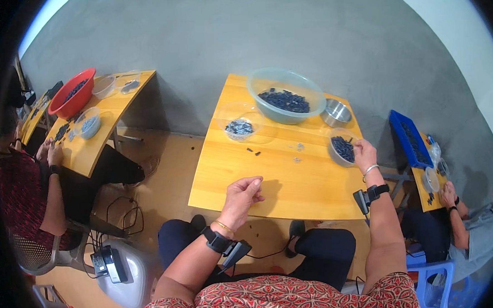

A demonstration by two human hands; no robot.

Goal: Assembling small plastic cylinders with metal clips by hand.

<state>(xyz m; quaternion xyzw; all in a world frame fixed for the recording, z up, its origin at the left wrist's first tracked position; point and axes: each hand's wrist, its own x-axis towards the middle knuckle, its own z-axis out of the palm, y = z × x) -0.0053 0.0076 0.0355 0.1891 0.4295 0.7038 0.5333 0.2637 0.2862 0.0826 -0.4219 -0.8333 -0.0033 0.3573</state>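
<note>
My left hand (242, 201) hovers over the table's near edge, thumb against the curled fingers; whatever they hold, if anything, is hidden. At the right, my right hand (365, 154) is pinched together at the rim of a clear plastic tub (336, 156) filled with small black pieces (343, 146). I cannot make out what sits between its fingertips. Two loose black pieces (253, 151) lie on the wooden table (214, 181). Right of them are several tiny pale metal bits (297, 148). A clear tub of shiny small parts (239, 127) stands at the left.
A large pale-green basin (261, 108) of black pieces stands at the back, beside a steel bowl (336, 114). At the left, a person (36, 182) works at another table with a red basin (60, 108). Another person (484, 219) sits at the right near a blue tray (397, 132).
</note>
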